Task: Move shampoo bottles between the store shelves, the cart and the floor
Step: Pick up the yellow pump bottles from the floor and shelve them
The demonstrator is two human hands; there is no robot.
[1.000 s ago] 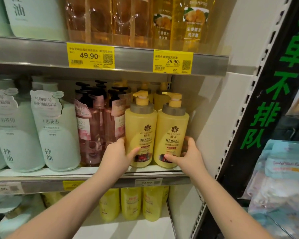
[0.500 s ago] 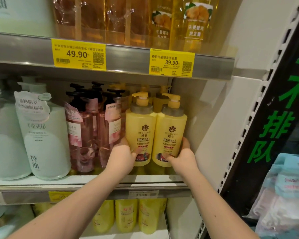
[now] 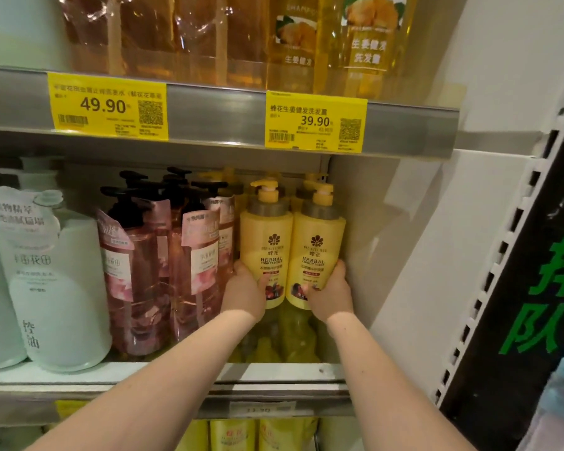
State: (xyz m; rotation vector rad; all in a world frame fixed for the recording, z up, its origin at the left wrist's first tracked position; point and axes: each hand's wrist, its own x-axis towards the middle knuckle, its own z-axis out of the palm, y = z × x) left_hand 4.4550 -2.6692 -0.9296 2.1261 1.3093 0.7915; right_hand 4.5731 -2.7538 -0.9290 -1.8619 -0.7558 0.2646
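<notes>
The left hand (image 3: pixel 245 296) curls round the lower part of a yellow plastic pump bottle (image 3: pixel 266 242). The right hand (image 3: pixel 332 299) grips a second yellow pump bottle (image 3: pixel 318 247) touching the first. Both are upright, held above the white shelf board (image 3: pixel 290 372) at its right end. Each reads "HERBAL CONDITIONER" under a flower mark; the smaller print is blurred. To their left stand clear pink bottles with black pumps (image 3: pixel 137 281), then white bottles (image 3: pixel 62 288) marked "控油". Above, one yellow price tag (image 3: pixel 106 105) reads 49.90 and a second price tag (image 3: pixel 315 122) reads 39.90. The amber bottles (image 3: pixel 368 37) higher up are cut off, and the lower rail tag (image 3: pixel 262 410) is hard to read.
</notes>
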